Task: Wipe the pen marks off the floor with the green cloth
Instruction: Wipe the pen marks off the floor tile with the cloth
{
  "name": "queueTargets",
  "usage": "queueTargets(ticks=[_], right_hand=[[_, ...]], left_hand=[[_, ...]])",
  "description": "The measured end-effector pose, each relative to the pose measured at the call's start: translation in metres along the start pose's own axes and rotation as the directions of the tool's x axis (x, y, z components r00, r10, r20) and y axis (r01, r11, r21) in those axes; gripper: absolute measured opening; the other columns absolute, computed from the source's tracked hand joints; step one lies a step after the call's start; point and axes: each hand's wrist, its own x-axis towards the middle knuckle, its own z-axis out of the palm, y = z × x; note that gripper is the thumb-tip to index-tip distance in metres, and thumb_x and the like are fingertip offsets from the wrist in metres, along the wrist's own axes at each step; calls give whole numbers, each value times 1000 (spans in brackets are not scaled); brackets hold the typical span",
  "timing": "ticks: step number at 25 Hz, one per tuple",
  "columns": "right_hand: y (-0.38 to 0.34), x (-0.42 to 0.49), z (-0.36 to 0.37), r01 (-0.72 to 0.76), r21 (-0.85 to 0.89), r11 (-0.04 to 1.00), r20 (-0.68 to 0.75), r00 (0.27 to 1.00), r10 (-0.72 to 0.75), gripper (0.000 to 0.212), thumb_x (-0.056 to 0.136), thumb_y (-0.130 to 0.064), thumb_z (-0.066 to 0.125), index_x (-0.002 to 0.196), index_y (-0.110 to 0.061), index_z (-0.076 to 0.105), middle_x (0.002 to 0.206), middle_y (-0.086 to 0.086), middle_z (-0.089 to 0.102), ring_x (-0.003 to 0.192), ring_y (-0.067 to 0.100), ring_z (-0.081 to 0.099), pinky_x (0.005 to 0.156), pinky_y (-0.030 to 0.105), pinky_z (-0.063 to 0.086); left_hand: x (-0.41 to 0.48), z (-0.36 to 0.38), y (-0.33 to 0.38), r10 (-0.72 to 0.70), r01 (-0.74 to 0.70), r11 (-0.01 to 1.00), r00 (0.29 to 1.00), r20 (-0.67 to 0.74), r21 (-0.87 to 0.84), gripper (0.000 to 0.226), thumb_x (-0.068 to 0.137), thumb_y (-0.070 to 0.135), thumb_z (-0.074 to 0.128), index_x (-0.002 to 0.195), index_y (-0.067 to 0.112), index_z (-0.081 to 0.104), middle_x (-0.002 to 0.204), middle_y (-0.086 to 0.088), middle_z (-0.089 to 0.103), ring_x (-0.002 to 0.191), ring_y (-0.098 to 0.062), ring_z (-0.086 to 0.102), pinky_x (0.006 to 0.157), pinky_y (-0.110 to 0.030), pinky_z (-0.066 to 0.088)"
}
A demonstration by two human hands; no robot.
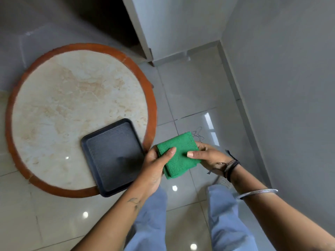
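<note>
Fingers point(192, 154) of the right hand point(208, 156) and left hand point(154, 165) grip a folded green cloth point(178, 154) above the glossy tiled floor point(190, 98), just before thin dark pen marks point(198, 134); beside it, a black rectangular tray point(112, 156) overhangs the round marble worktop point(72, 105).

One green cloth point(178, 154), one tray point(112, 156), one round table point(72, 98) (marble-topped).
</note>
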Motion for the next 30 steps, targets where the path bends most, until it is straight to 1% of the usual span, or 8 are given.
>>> queueTargets(ticks=[4,7,11,15,18,23,28,30], right_hand=[[48,2,-102,36,-42,998,-348,936,-49,26,76,2,73,97,-13,74,95,5,79,85,20,74,72,28,59],[103,26,-188,-91,-221,971,-746,657,-108,20,77,2,77,93,-7,69,85,7,76,73,19,72,70,33,54],[177,92,-280,-608,-640,470,-755,386,-530,16,70,-16,72,78,-6,62,78,16,67,78,35,60,74,38,37],[250,180,-313,-603,-785,141,-509,500,-701,11,65,-6,64,75,-9,60,77,15,64,80,35,59,83,40,37],[309,216,-291,-612,-790,-6,-563,731,-385,22,72,-14,59,92,-9,67,99,16,63,100,36,57,108,53,28],[336,213,-291,-568,-821,-58,-518,783,-343,70,71,-38,54,135,-9,48,137,17,53,128,34,46,111,59,23],[327,198,-358,-367,-854,-369,-336,930,-146,90,80,-74,17,154,-22,19,165,3,8,151,27,7,116,66,4],[327,195,-375,-506,-820,-268,-445,858,-257,90,80,-78,9,154,-27,16,165,0,7,151,24,6,113,68,2]], left_hand=[[86,45,-88,-78,82,993,996,-48,88,31,86,11,68,115,0,59,110,-15,71,95,-22,69,84,-41,57],[171,40,-170,-182,204,934,978,-100,295,21,88,22,69,105,13,59,111,-15,69,90,-20,69,76,-35,56],[273,-9,-260,-59,229,631,967,-248,741,41,85,34,70,116,9,58,117,-15,66,108,-32,64,91,-35,48],[352,-61,-315,44,224,318,967,-251,921,64,82,41,67,135,11,48,139,-14,51,127,-34,51,106,-43,42],[376,-77,-340,49,243,120,967,-250,963,79,82,42,64,147,10,33,155,-13,34,143,-31,32,117,-46,25],[391,-81,-347,-18,150,-161,988,-155,975,95,84,40,61,156,14,5,166,-12,-7,153,-29,1,123,-47,9],[393,-86,-348,-91,60,-317,991,-94,947,105,77,41,64,156,19,-1,165,-13,-14,153,-30,-6,123,-48,5],[394,-87,-350,-110,37,-326,991,-76,945,108,75,46,63,156,20,-4,165,-13,-16,153,-30,-10,122,-49,2]])
